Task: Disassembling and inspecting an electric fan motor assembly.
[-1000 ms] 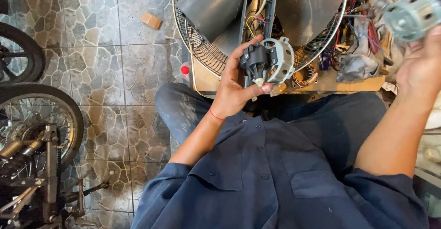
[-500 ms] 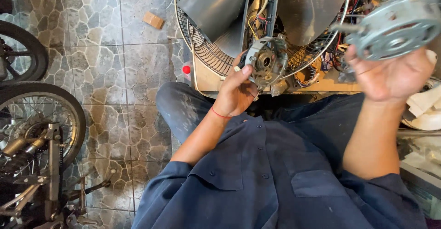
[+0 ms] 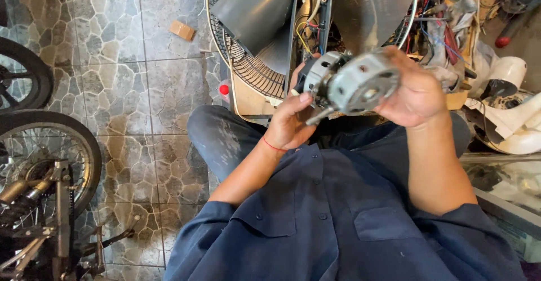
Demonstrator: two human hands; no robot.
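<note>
A silver fan motor (image 3: 352,84) is held between both hands in front of my chest. My left hand (image 3: 290,120) grips its left side, where the black and white part of the housing shows. My right hand (image 3: 417,92) grips the round metal end cover on the right, pressed against the rest of the motor. A thin shaft sticks out at the lower left of the motor. I wear a dark blue work shirt, with a red thread around my left wrist.
A wire fan guard (image 3: 242,61) with a grey motor cover (image 3: 253,8) and loose wires lies on a wooden board ahead. A grey fan blade (image 3: 372,5) sits beside it. Motorcycle wheels (image 3: 48,151) stand at left on the stone-pattern floor. White plastic parts (image 3: 513,123) lie at right.
My right hand has brought the round metal end cover in from the upper right and set it against the motor part held in my left hand.
</note>
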